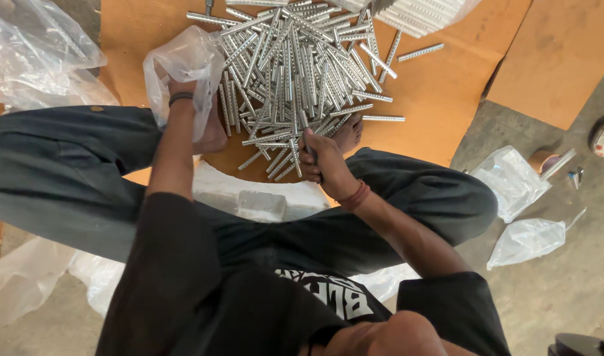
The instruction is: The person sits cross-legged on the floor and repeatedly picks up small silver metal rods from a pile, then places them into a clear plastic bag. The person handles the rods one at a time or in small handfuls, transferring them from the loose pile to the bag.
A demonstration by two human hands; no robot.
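Our right hand (323,158) closes around a few metal strips at the near edge of the pile of perforated strips (302,66) on the cardboard (447,86); our left hand (183,89) grips a clear plastic bag (183,59) open beside it. We judge most strips remain unbagged; two filled bags (513,178) lie well apart.

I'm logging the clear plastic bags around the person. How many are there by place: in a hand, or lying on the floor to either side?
Clear plastic bag held in the left hand: 1
Clear plastic bags on the floor, right side: 2
Crumpled clear plastic bag, upper left: 1
Total: 4
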